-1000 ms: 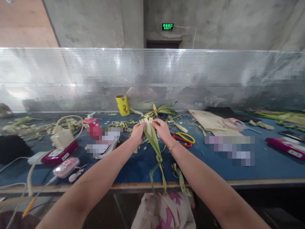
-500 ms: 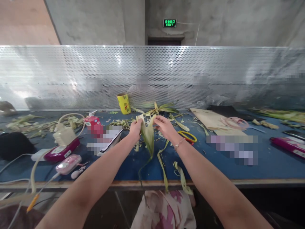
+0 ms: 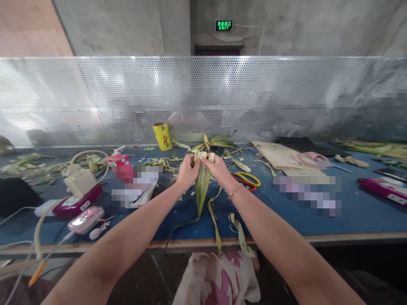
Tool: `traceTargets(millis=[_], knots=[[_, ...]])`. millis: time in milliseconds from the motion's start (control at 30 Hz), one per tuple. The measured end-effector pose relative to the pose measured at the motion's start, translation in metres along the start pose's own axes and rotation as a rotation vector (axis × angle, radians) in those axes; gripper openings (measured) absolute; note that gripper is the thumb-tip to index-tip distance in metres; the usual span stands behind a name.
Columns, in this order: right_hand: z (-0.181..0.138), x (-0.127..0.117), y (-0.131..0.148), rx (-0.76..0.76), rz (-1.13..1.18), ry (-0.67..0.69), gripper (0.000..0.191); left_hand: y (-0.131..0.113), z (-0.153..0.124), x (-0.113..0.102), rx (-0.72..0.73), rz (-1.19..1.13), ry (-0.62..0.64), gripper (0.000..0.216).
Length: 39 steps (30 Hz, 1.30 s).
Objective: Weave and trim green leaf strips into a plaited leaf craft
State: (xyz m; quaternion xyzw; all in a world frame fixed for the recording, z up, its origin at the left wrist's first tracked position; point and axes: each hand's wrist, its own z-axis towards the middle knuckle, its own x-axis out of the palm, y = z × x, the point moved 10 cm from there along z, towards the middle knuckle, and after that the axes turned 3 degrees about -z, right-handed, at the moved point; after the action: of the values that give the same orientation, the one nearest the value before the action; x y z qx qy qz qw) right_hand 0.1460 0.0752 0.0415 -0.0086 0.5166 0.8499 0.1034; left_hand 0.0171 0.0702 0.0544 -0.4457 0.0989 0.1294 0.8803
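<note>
A greenish-yellow corn husk (image 3: pixel 202 190) hangs between my hands, its pale wide end up and its narrow tip trailing toward me on the table. My left hand (image 3: pixel 188 171) pinches the top end from the left, the thumb in front. From the right, my right hand (image 3: pixel 217 167) pinches the same end, and the two thumbs nearly meet. Pale squared flaps show above the fingers. Just beyond lie more husk leaves (image 3: pixel 222 142). Scissors-like yellow and red handles (image 3: pixel 249 180) rest right of my right wrist. Curled husk strips (image 3: pixel 214 220) lie nearer the table edge.
A yellow roll (image 3: pixel 163 137) stands before a perforated metal screen (image 3: pixel 203 84). To the left are a red bottle (image 3: pixel 121 165), a phone-like device, a magenta box (image 3: pixel 76 203) and cables. Brown paper (image 3: pixel 276 159) and another magenta box (image 3: pixel 383 190) lie right on the blue table (image 3: pixel 286 220).
My hands have drawn together at the top of the husk, which was spread in two flaps and is now gathered narrower. The whole view has shifted slightly.
</note>
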Motion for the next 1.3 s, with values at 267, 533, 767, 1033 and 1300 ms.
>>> traceTargets(millis=[267,533,767,1033,1300], knots=[[0.004,-0.015,0.002,-0.041,-0.133,-0.115,0.023,-0.006,0.004,-0.005,0.032,0.156,0.009,0.013],[0.001,-0.018,0.013,-0.091,-0.225,-0.113,0.020,0.018,0.000,0.004,-0.222,-0.179,0.049,0.022],[-0.006,-0.007,0.033,-0.268,-0.172,-0.033,0.014,0.041,0.001,0.000,-0.330,-0.323,-0.037,0.024],[-0.015,0.017,0.042,-0.370,-0.065,0.208,0.013,0.049,0.004,-0.012,-0.346,-0.310,-0.124,0.024],[-0.004,-0.003,0.018,-0.107,-0.069,-0.002,0.023,0.016,0.009,-0.012,-0.123,-0.135,-0.054,0.014]])
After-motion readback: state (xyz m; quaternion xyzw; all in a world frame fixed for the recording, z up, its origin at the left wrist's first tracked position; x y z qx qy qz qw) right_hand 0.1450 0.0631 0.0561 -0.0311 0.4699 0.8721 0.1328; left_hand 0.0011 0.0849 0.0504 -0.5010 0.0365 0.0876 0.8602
